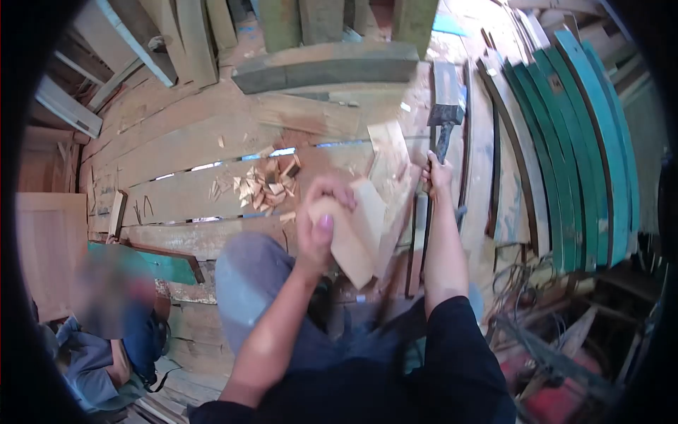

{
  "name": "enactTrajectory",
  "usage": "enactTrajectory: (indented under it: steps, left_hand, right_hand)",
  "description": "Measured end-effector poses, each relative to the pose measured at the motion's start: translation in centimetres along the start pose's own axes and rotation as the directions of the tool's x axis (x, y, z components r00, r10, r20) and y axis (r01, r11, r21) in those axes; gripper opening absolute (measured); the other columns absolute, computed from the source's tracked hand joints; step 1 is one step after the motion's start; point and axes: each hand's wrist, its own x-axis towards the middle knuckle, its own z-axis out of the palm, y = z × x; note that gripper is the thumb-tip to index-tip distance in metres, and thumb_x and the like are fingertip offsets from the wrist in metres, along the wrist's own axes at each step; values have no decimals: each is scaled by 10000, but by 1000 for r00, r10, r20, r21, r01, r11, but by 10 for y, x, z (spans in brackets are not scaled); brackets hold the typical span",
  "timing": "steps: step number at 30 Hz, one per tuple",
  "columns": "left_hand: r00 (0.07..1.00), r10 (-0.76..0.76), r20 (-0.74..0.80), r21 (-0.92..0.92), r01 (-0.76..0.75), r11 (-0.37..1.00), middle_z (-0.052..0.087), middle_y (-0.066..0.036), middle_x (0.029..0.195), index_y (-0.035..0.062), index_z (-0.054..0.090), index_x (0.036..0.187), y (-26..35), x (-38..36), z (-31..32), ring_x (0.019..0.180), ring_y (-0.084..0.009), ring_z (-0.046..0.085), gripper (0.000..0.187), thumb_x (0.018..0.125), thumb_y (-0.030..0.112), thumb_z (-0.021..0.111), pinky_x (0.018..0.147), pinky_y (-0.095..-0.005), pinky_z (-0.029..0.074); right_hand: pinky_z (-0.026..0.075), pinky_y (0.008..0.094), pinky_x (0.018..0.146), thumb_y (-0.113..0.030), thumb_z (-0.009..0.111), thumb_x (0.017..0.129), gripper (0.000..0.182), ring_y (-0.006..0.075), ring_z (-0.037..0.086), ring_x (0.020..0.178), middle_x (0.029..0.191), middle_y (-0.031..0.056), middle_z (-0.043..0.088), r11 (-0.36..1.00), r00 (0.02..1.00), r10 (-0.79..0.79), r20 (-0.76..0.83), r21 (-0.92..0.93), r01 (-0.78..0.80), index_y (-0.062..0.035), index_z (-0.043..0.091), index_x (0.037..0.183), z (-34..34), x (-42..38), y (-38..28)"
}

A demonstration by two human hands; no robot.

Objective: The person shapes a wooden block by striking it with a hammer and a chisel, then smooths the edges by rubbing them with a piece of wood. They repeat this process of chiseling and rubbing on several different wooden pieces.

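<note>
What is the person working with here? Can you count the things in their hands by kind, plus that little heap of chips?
Wooden board pieces, held up in the left hand: 1, the pale board
Hatchets, gripped by the right hand: 1, the hatchet
Piles of wood chips on the plank floor: 1, the chip pile
Total: 3

Axe handle (432, 205) partly hidden behind wood piece (367, 226).

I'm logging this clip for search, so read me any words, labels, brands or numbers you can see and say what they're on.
None can be read.
The wood piece in the left hand, the hatchet in the right hand, the green curved planks and the wood chips bear no legible lettering.
</note>
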Motion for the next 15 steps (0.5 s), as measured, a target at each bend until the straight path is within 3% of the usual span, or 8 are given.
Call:
enactTrajectory:
  steps: [2,6,8,10,12,13,14,15]
  left_hand:
    - [998,54,34,18,-55,998,498,-71,884,14,493,976,-6,10,6,859,-165,486,496,856,490,561,824,-308,393]
    - [996,30,80,-1,-30,1000,482,-70,853,34,476,951,-13,38,21,826,-158,487,453,844,466,560,794,-292,407]
    - [997,21,77,-35,-18,999,495,-69,860,39,480,957,-18,59,26,823,-152,494,426,858,450,541,777,-291,414]
    - [999,-40,14,-195,42,980,501,-59,828,46,498,937,-33,95,32,778,-149,511,361,884,403,507,726,-297,434]
    - [996,-54,75,-125,63,990,497,-45,778,52,515,886,-42,142,26,718,-144,518,300,900,350,479,664,-296,443]
    - [996,-71,46,-122,76,990,499,-45,765,54,516,869,-48,160,28,695,-145,519,293,905,341,474,644,-296,441]
    - [996,-90,19,-118,91,989,500,-44,752,56,518,852,-54,175,30,672,-145,519,287,909,333,468,624,-295,440]
    - [994,-112,-12,-115,110,987,501,-44,739,57,520,835,-58,186,35,649,-146,519,284,914,324,462,605,-294,439]
  right_hand:
    - [330,264,356,-214,643,923,269,97,421,399,554,-17,444,996,992,-73,-99,-64,67,-104,479,741,-11,-20,16]
    - [333,256,344,-266,637,933,261,93,450,403,563,0,474,984,908,-141,-396,41,171,-76,502,816,-39,-50,24]
    - [398,331,392,-340,644,923,358,162,534,433,612,96,580,958,780,-275,-563,-230,172,9,590,863,-93,-24,34]
    - [466,403,521,-415,647,906,511,252,630,552,721,215,660,736,453,-665,-594,-623,263,96,643,893,-140,-58,-14]
    - [484,432,650,-450,654,889,578,315,672,686,822,291,676,834,515,-521,-681,-534,138,126,652,855,-184,-123,-86]
    - [479,389,622,-417,663,890,513,243,654,682,788,187,684,634,276,-773,-571,-717,290,95,655,899,-222,-136,-100]
    - [440,349,543,-321,672,902,381,182,565,581,696,101,635,498,153,-844,-515,-643,582,59,660,874,-246,-164,-128]
    - [402,264,558,-238,667,908,273,102,492,601,754,-16,548,544,290,-824,-487,-533,648,30,631,942,-281,-200,-148]
